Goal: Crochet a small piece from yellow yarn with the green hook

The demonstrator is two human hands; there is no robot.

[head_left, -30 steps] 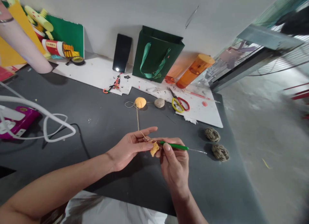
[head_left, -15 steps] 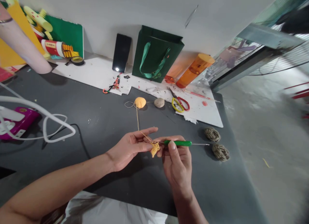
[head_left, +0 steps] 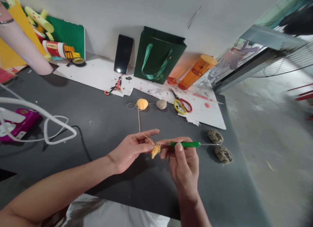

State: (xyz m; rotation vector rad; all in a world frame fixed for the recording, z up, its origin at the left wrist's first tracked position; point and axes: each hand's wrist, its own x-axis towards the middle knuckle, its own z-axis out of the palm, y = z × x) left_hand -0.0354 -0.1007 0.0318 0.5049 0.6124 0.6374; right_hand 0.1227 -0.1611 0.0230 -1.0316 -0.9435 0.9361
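My left hand [head_left: 133,151] pinches a small yellow crochet piece [head_left: 156,150] between thumb and fingers, its index finger stretched out with yarn running over it. From there the yellow strand leads up to a yellow yarn ball [head_left: 142,104] on the table. My right hand [head_left: 184,165] grips a crochet hook [head_left: 187,144] by its green handle, thumb on top. One metal end of the hook points left and reaches the crochet piece; the other sticks out to the right. Whether the tip sits inside a stitch is too small to tell.
Beside the yellow ball lies a small beige ball [head_left: 161,104]. Scissors [head_left: 181,103] rest on a white board [head_left: 215,117]. Two grey-brown yarn skeins [head_left: 223,154] lie at right. Behind stand a green paper bag [head_left: 158,54], a phone [head_left: 123,54] and an orange bottle [head_left: 198,72]. White cable [head_left: 61,122] loops at left.
My right hand has shifted a little to the right, drawing the hook with it. The crochet piece has tilted slightly to the left, while my left hand stays almost in place.
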